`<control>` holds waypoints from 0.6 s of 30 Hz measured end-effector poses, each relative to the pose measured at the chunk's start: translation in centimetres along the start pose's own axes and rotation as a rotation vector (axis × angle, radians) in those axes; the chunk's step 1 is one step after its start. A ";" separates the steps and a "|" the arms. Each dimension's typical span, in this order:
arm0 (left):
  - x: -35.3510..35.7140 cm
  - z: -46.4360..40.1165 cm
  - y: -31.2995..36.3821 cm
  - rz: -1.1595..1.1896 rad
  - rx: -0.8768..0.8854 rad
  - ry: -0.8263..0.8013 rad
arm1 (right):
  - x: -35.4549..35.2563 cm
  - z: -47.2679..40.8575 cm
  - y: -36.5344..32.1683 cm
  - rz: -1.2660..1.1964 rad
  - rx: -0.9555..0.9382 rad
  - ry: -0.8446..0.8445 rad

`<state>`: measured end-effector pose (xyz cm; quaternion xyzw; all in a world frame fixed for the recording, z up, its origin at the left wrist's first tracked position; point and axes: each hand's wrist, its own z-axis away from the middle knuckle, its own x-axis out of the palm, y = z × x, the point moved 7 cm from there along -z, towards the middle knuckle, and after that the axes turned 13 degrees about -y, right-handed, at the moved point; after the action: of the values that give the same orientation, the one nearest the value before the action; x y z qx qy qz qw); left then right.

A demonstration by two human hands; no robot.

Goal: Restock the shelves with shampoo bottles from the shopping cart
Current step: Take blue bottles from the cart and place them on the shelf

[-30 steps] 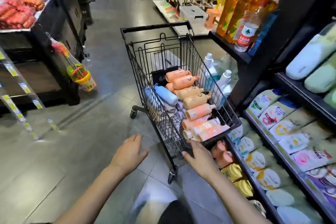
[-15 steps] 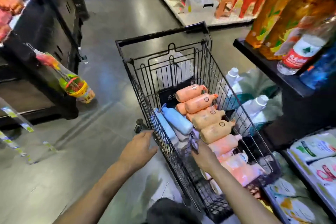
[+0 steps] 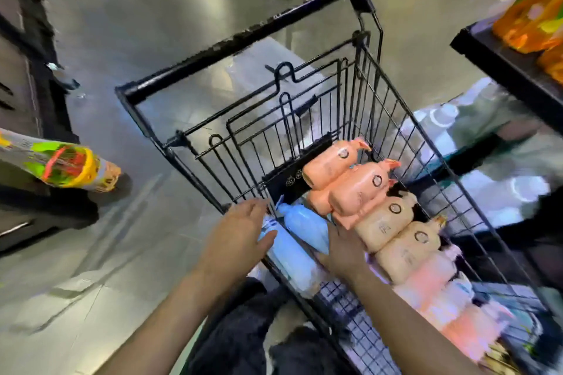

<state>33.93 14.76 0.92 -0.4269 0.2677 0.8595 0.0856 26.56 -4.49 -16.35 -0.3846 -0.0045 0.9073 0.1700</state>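
A black wire shopping cart stands in front of me. Several orange and tan shampoo bottles lie in a row along its right side. Two light blue bottles lie along its left side. My left hand hovers with straight fingers at the cart's left rim, just over the outer blue bottle. My right hand is inside the cart, between the inner blue bottle and the orange row; its fingers are hidden under the bottles. The whole frame is blurred by motion.
A dark shelf with orange bottles juts in at the upper right. White bottles sit on a lower level behind the cart's right wall. Dark shelving and a bright packaged toy line the left. Grey floor lies between.
The view has closed in and tipped down onto the cart. My left hand moved right to the cart's rim. My right hand reached deeper, up to the blue and orange bottles.
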 end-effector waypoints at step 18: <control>0.3 -7.1 -2.4 0.132 0.090 -0.198 | -0.8 -0.5 0.5 -0.520 0.198 -0.144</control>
<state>39.55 12.97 -3.81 -0.3173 0.3237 0.8883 0.0741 27.30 -5.32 -16.21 -0.2866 -0.0266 0.8544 0.4327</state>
